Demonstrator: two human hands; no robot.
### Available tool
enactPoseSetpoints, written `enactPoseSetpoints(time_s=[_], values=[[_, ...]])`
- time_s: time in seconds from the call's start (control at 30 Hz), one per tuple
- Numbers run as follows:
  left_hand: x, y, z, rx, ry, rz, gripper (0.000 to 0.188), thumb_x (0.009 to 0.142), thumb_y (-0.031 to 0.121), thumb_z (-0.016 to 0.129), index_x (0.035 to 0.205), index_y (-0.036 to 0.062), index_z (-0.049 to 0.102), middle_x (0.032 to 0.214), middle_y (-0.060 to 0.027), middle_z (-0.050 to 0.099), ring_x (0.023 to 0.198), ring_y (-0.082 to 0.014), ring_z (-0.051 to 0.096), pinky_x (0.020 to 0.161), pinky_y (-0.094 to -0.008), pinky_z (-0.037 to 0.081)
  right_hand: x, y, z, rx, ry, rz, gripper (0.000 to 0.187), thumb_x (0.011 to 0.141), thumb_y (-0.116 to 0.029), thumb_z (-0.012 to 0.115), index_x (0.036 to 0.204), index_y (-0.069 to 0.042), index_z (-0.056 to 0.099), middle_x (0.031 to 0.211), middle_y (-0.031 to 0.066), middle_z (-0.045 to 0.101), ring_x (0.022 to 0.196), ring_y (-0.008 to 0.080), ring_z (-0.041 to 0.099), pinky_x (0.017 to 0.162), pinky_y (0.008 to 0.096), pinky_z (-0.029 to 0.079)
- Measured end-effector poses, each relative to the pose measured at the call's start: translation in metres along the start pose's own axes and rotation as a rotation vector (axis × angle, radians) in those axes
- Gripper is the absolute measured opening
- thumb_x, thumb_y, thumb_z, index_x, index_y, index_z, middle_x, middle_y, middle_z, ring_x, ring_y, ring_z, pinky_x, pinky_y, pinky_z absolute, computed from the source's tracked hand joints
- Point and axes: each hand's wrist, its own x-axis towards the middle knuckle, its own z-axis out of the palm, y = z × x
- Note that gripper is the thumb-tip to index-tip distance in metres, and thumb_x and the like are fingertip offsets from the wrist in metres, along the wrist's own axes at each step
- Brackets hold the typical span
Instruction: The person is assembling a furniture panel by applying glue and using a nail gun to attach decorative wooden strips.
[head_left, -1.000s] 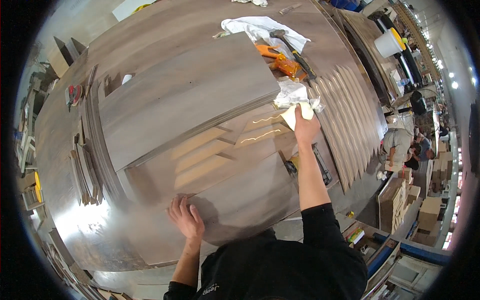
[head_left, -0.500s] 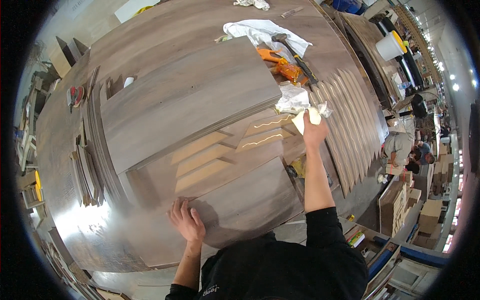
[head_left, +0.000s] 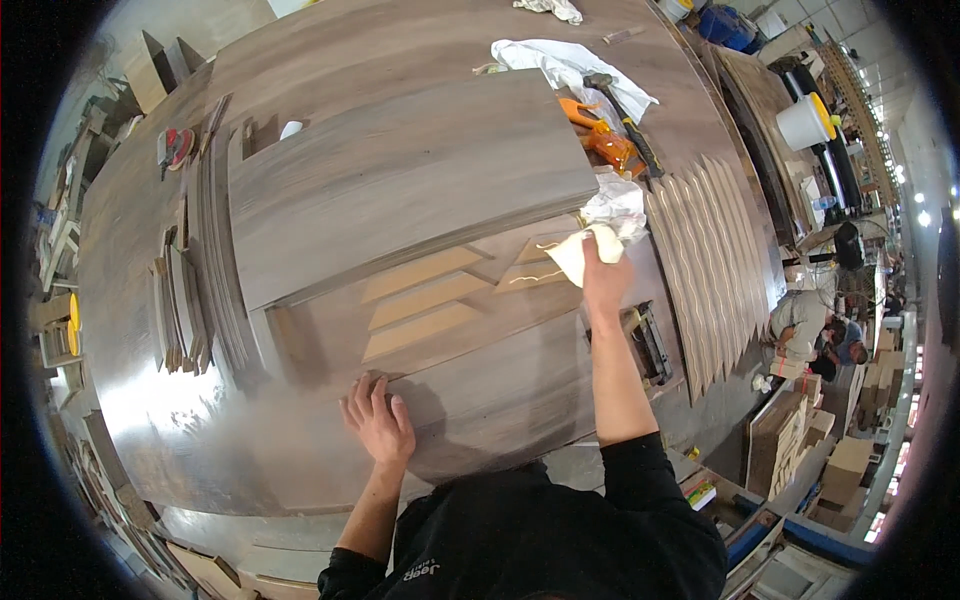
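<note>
My right hand [head_left: 607, 283] is closed around a soft, pale yellow glue bag [head_left: 570, 256]. The bag hangs over short angled wooden pieces [head_left: 524, 275] with wavy pale lines of glue on them, and covers part of these pieces. To their left lie several bare angled pieces [head_left: 425, 312], light brown on top. My left hand [head_left: 380, 420] rests with its fingers apart at the left end of a grey-brown board [head_left: 500, 385] near my body. Nothing is in that hand.
A stack of large boards [head_left: 410, 180] lies beyond the pieces. Right of my hand are a row of glue-lined strips [head_left: 715, 285], crumpled white plastic [head_left: 615, 205] and a stapler-like tool [head_left: 651, 343]. Farther off lie a hammer [head_left: 630, 125], an orange-handled tool [head_left: 590, 122] and a white cloth [head_left: 545, 58].
My right hand has moved left and nearer with the glue bag, now over the glue-lined pieces. My left hand stays on the board. The whole view has shifted slightly.
</note>
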Motion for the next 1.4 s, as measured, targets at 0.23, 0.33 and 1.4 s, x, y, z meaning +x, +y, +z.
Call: enactPoseSetpoints(time_s=[0.23, 0.33, 1.4], values=[[0.000, 0.001, -0.001, -0.037, 0.002, -0.007, 0.037, 0.100, 0.028, 0.051, 0.129, 0.0077, 0.059, 0.141, -0.0153, 0.051, 0.135, -0.0373, 0.042, 0.117, -0.0589, 0.020, -0.007, 0.008, 0.015, -0.222, -0.051, -0.172, 0.030, 0.081, -0.020, 0.080, 0.099, 0.003, 0.073, 0.091, 0.0145, 0.075, 0.085, 0.0252, 0.073, 0.078, 0.0356, 0.055], [-0.002, -0.002, -0.002, -0.030, -0.006, -0.015, 0.037, 0.099, 0.027, 0.052, 0.129, 0.0076, 0.059, 0.142, -0.0150, 0.051, 0.135, -0.0373, 0.042, 0.117, -0.0587, 0.019, -0.020, -0.003, 0.002, -0.277, -0.043, -0.199, 0.033, 0.086, -0.023, 0.077, 0.106, 0.003, 0.072, 0.096, 0.0145, 0.075, 0.088, 0.0251, 0.071, 0.080, 0.0348, 0.054], [-0.003, -0.015, -0.014, -0.290, 0.050, -0.064, 0.041, 0.089, 0.025, 0.064, 0.128, 0.0113, 0.059, 0.134, -0.0086, 0.052, 0.131, -0.0313, 0.045, 0.116, -0.0575, 0.024, -0.208, -0.036, 0.110, -0.125, -0.520, -0.345, 0.040, 0.076, -0.029, 0.086, 0.094, 0.004, 0.071, 0.082, 0.0165, 0.073, 0.070, 0.0254, 0.069, 0.070, 0.0393, 0.054]])
